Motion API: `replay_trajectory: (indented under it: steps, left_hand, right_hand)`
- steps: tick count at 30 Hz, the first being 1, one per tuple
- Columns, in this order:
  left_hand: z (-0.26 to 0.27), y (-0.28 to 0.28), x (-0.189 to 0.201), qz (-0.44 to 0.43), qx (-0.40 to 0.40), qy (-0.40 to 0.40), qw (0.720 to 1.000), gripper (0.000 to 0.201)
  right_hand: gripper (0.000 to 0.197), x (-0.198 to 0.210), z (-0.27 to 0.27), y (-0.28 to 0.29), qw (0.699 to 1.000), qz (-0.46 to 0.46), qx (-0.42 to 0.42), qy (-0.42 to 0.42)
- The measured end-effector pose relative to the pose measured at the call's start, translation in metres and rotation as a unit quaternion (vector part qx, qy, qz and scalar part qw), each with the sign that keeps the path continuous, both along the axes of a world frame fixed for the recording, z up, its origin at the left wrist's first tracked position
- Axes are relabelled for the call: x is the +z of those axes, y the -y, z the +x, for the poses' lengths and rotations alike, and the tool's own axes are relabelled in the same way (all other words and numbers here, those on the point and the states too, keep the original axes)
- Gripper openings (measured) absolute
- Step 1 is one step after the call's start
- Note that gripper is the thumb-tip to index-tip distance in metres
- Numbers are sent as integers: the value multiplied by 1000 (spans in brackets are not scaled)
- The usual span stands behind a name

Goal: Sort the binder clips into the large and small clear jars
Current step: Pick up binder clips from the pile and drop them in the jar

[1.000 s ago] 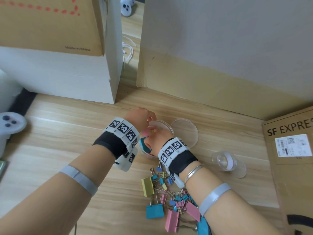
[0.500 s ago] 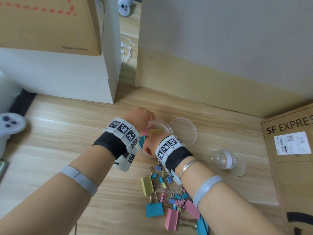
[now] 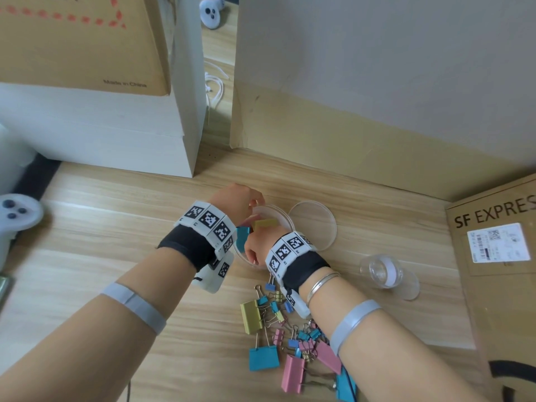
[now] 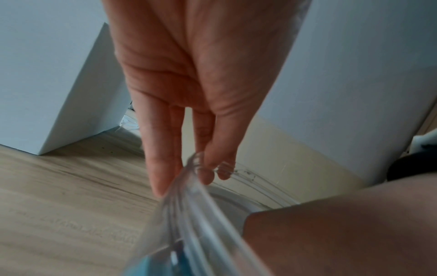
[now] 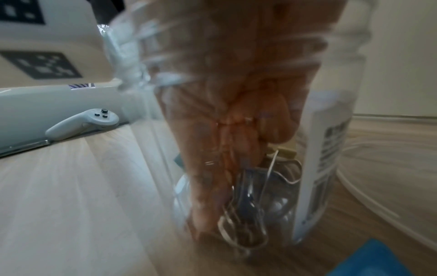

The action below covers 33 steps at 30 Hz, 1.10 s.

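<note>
The large clear jar (image 3: 285, 219) stands open on the wooden floor. My left hand (image 3: 239, 203) pinches the jar's far-left rim (image 4: 192, 169) between thumb and fingers. My right hand (image 3: 256, 246) is at the near rim, with its fingers (image 5: 212, 168) reaching down inside among wire clip handles (image 5: 246, 214). The jar wall blurs them, so their grip is unclear. A yellow clip (image 3: 265, 223) and a teal clip (image 3: 242, 236) show in the jar's mouth. A pile of binder clips (image 3: 278, 335) lies under my right forearm. The small clear jar (image 3: 381, 271) stands to the right.
The large jar's clear lid (image 3: 314, 224) lies just right of it. A white box (image 3: 116, 134) and a cardboard panel (image 3: 377, 126) stand behind, with an SF Express carton (image 3: 493, 227) at the right. A white game controller (image 3: 17, 216) rests at the far left.
My right hand has drawn back towards the jar's near rim and sunk lower. The pink and teal clip it held above the mouth is gone from its fingers, and a yellow clip now shows inside.
</note>
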<state>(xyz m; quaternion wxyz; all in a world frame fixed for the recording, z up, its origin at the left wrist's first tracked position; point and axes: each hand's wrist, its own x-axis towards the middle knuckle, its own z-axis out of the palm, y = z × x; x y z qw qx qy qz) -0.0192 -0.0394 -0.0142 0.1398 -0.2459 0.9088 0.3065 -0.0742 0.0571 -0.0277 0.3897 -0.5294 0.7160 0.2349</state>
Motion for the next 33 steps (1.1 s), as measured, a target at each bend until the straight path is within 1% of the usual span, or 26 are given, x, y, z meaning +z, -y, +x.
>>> replay_trajectory:
  steps: [2, 3, 5, 6, 7, 8, 10, 12, 13, 16, 18, 21, 22, 24, 26, 28, 30, 31, 32, 33]
  left_hand:
    - [0, 0, 0, 1, 3, 2, 1000, 39]
    - [0, 0, 0, 1, 5, 2, 1000, 40]
    - [-1, 1, -1, 1, 5, 2, 1000, 40]
    - [-1, 0, -1, 1, 4, 2, 1000, 40]
    - [-1, 0, -1, -1, 2, 3, 1000, 40]
    - [-2, -1, 0, -5, -1, 6, 1000, 40]
    - [-2, -4, 2, -14, -4, 15, 1000, 39]
    - [-2, -7, 4, -17, -2, 18, 1000, 38]
    - [-1, -8, 5, -18, -3, 18, 1000, 38]
    - [-1, -8, 3, -23, 1, 21, 1000, 39]
    - [-1, -9, 2, -22, 6, 26, 999, 39]
    - [0, -14, 3, -31, 3, 31, 999, 41]
    - [1, -16, 4, -31, 3, 27, 999, 42]
    - [4, -21, 4, -34, 9, 6, 999, 44]
    - [8, -28, 5, -69, 17, -31, 997, 44]
    - [10, -33, 7, -111, 13, -84, 990, 40]
    - [10, -39, 10, -119, -19, -121, 985, 34]
    - [9, -42, 11, -111, -45, -121, 985, 32]
    - [8, -45, 11, -100, -70, -104, 987, 32]
    - [5, -49, 9, -85, -89, -67, 990, 32]
  right_hand:
    - [28, -4, -2, -3, 999, -39, -6, 0]
    - [28, -5, -5, -4, 999, -44, -8, 17]
    - [21, -1, -11, -3, 997, -35, 0, 68]
    - [17, 3, -14, -4, 994, -61, 4, 93]
    - [14, 7, -17, -6, 988, -96, -13, 119]
    - [13, 12, -20, -10, 978, -135, -58, 149]
    - [13, 22, -27, -19, 942, -200, -174, 205]
    - [7, 34, -37, -30, 909, -223, -257, 242]
    - [4, 38, -44, -36, 900, -226, -279, 249]
    - [5, 43, -67, -63, 887, -215, -320, 255]
    - [1, 35, -76, -86, 895, -175, -340, 229]
    - [13, 8, -76, -118, 917, -123, -353, 137]
    - [15, -1, -75, -127, 917, -122, -362, 117]
    - [15, -18, -72, -138, 903, -135, -394, 105]
    - [12, -27, -72, -143, 894, -158, -409, 89]
    - [19, -28, -71, -143, 901, -195, -383, 50]
    - [27, -21, -67, -137, 917, -227, -327, 25]
    - [35, -17, -62, -132, 927, -229, -295, 26]
    - [46, -14, -56, -128, 939, -219, -264, 29]
    - [59, -12, -49, -123, 949, -200, -242, 33]
